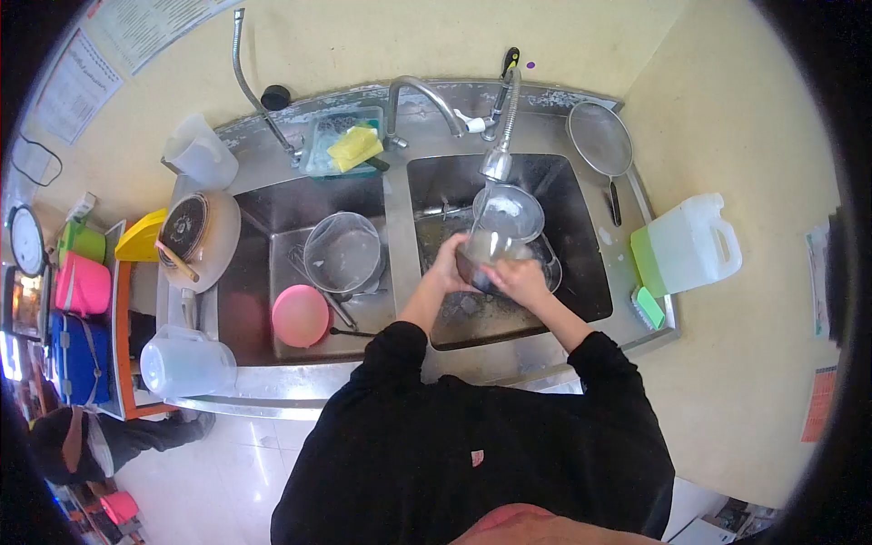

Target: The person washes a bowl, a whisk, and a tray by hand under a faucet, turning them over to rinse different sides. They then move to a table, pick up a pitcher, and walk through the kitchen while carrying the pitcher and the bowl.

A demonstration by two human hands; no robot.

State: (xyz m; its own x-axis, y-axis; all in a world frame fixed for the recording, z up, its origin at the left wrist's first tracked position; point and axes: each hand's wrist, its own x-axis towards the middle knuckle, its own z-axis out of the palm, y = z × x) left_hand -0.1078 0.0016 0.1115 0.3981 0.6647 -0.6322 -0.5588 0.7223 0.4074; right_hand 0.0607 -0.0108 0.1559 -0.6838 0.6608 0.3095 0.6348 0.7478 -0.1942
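Over the right sink basin (581, 282), my left hand (449, 265) is closed around the side of a see-through, round container (495, 245). My right hand (518, 280) has its fingers curled at the container's near right side; whether anything else is in them is hidden. The spray tap (496, 165) hangs just above, and water appears to run from it toward the container. Behind the container, a round metal bowl or strainer (522, 211) sits in the basin. Another rounded metal rim shows beside my right hand, partly covered.
In the left basin (250, 272) lie a round sieve (342, 252) and a pink bowl (301, 316). A plastic tub (318, 150) holds a yellow cloth (355, 147). On the right are a strainer (599, 136), a jug of green liquid (686, 243) and a brush (649, 309).
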